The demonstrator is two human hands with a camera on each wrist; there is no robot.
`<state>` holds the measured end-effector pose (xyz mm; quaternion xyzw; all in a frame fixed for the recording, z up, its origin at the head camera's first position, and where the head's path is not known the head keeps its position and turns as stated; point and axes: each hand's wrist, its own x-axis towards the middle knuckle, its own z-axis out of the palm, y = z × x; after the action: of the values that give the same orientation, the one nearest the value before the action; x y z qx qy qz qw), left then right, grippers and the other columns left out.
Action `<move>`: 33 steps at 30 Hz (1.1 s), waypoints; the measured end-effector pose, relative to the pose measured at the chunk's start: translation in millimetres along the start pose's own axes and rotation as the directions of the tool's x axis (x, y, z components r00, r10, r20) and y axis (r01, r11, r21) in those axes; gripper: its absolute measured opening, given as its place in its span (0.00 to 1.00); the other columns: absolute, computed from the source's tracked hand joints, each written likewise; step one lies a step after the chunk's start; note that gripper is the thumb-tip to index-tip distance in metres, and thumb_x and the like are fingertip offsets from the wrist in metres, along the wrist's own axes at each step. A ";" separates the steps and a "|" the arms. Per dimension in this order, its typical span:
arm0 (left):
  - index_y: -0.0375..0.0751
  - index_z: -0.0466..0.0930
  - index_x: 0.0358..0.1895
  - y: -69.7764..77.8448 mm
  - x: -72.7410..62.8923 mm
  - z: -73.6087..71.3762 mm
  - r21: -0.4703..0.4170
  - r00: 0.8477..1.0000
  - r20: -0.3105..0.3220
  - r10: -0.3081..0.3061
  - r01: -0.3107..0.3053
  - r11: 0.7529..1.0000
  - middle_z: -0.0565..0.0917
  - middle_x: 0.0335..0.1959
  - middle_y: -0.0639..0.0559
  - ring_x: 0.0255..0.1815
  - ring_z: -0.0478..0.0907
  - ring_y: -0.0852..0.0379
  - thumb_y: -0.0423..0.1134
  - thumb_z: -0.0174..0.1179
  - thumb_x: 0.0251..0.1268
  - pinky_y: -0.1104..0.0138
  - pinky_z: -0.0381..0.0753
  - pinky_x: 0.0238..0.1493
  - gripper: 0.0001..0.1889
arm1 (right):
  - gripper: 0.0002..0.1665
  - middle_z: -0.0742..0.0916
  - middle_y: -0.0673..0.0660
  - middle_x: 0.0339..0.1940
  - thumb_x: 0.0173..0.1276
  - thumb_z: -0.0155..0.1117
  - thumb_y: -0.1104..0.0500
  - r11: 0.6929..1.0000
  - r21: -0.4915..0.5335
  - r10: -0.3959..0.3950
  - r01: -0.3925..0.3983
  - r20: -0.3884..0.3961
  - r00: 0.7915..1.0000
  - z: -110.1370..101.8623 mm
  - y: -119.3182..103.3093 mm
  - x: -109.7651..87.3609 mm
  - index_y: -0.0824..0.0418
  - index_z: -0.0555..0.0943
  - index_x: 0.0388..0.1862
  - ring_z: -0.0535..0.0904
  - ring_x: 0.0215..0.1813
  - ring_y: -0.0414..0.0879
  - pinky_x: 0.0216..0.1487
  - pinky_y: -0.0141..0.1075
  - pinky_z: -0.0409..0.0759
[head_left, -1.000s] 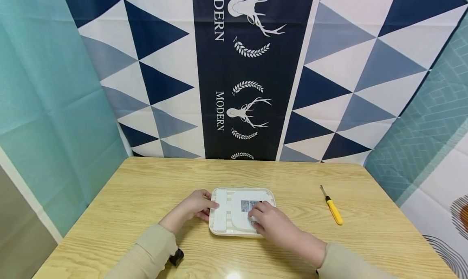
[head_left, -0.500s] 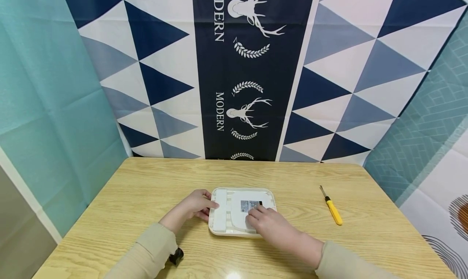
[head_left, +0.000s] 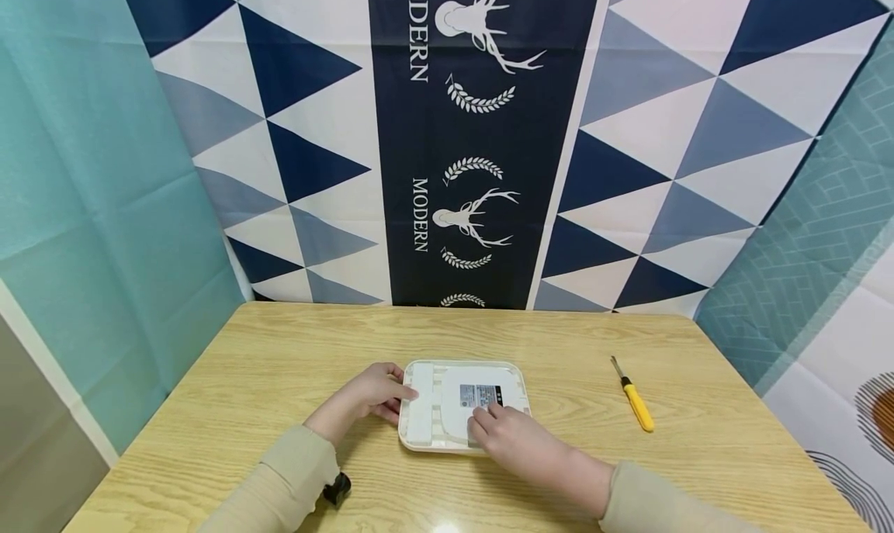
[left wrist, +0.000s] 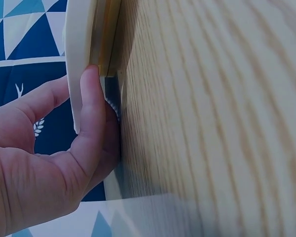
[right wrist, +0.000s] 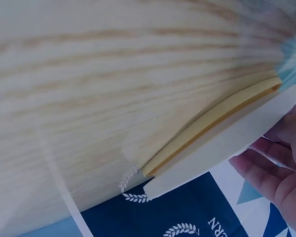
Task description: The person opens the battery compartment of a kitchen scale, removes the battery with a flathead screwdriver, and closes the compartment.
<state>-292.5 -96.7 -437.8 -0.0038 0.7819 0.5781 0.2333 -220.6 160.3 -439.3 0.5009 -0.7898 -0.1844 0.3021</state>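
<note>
A white rectangular plastic device (head_left: 422,405) with rounded corners lies label side up on the wooden table. Its raised panel (head_left: 454,378) carries a grey printed label (head_left: 475,396) with a black strip. My left hand (head_left: 377,392) grips the device's left edge, thumb on top and fingers underneath; the left wrist view shows a finger under the white rim (left wrist: 79,54). My right hand (head_left: 510,438) has its bent fingers at the panel's near right part, beside a small grey patch (head_left: 475,442). I cannot tell whether the fingertips pinch something there.
A screwdriver (head_left: 636,405) with a yellow handle lies on the table (head_left: 279,347) to the right, tip pointing away. A small black object (head_left: 337,489) shows by the left sleeve. Patterned cloth (head_left: 314,145) hangs behind the table.
My right hand has slid a little toward the near edge of the device, uncovering more of the label, and the grey patch has come into view. The left hand keeps its grip.
</note>
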 end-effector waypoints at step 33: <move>0.33 0.69 0.47 -0.8 -3.8 1.8 0.005 1.000 -0.015 0.015 -0.015 1.000 0.79 0.27 0.43 0.21 0.77 0.55 0.32 0.64 0.59 0.64 0.85 0.22 0.16 | 0.12 0.85 0.51 0.33 0.51 0.69 0.69 0.988 0.109 0.114 -0.112 -0.005 0.994 -5.8 17.4 5.3 0.59 0.82 0.35 0.80 0.34 0.41 0.32 0.27 0.82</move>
<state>-288.2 -96.4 -437.6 -0.0018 0.7850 0.5780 0.2229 -230.2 163.1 -423.0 0.4720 -0.8241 -0.1210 0.2888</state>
